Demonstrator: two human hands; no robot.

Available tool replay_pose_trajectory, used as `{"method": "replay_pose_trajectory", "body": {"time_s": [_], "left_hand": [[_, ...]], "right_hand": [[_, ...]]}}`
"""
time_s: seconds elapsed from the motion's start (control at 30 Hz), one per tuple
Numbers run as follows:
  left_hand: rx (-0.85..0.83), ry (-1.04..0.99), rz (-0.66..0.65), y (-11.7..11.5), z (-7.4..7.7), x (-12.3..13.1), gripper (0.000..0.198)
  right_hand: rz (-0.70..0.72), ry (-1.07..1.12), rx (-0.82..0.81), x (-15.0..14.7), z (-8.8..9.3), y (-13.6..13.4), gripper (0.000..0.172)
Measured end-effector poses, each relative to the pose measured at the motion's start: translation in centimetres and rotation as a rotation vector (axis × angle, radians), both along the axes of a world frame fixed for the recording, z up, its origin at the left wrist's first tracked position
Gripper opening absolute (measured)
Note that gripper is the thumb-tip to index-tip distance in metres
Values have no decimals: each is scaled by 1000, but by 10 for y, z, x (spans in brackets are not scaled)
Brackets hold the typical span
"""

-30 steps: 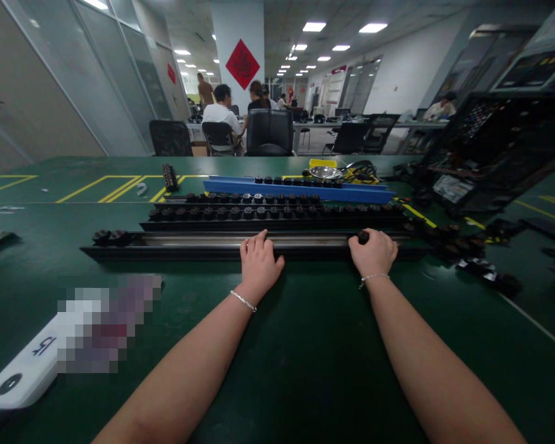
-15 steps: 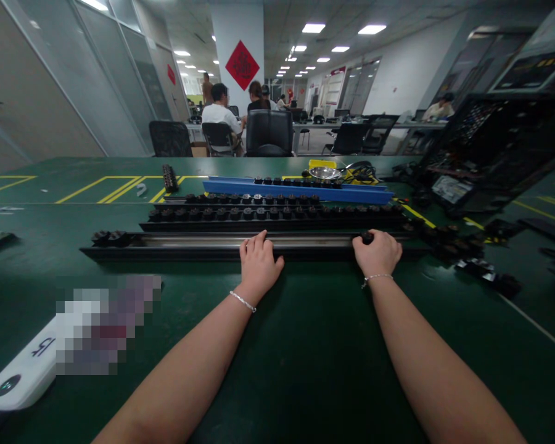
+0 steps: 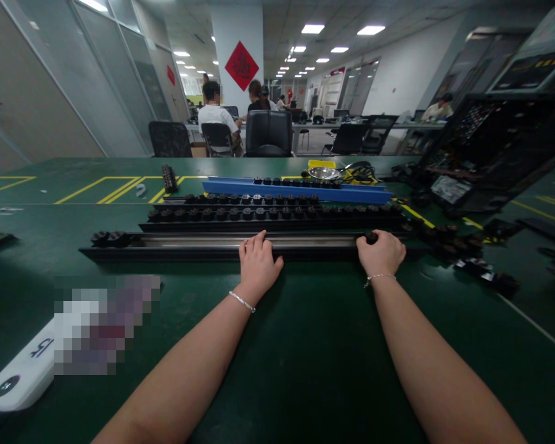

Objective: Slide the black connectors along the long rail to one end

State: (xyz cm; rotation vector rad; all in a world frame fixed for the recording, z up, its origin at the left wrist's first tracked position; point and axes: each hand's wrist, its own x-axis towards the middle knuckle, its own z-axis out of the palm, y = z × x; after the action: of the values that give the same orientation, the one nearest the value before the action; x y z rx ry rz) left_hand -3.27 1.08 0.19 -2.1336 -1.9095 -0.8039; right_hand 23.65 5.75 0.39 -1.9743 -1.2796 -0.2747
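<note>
A long black rail with a shiny metal channel lies across the green table in front of me. Two black round parts sit at its left end. My left hand rests on the middle of the rail, fingers laid over it and thumb apart, with nothing held. Farther right, my right hand has its fingers closed round a small black round part at the channel. Behind lies a second black rail bearing a row of several black round parts.
A blue rail lies farther back, near a metal dish. An open machine casing stands at the right. A white device is at the front left. People sit in the background.
My right hand has shifted slightly to the right along the rail, together with the small black part. My left hand stays in place.
</note>
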Motion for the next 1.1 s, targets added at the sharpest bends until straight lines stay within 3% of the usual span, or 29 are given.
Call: {"method": "replay_pose_trajectory", "body": {"time_s": [1.1], "left_hand": [[58,6,-6,1,-3,-2,31]], "right_hand": [[-57,4,-25,15,2,-1,31]]}}
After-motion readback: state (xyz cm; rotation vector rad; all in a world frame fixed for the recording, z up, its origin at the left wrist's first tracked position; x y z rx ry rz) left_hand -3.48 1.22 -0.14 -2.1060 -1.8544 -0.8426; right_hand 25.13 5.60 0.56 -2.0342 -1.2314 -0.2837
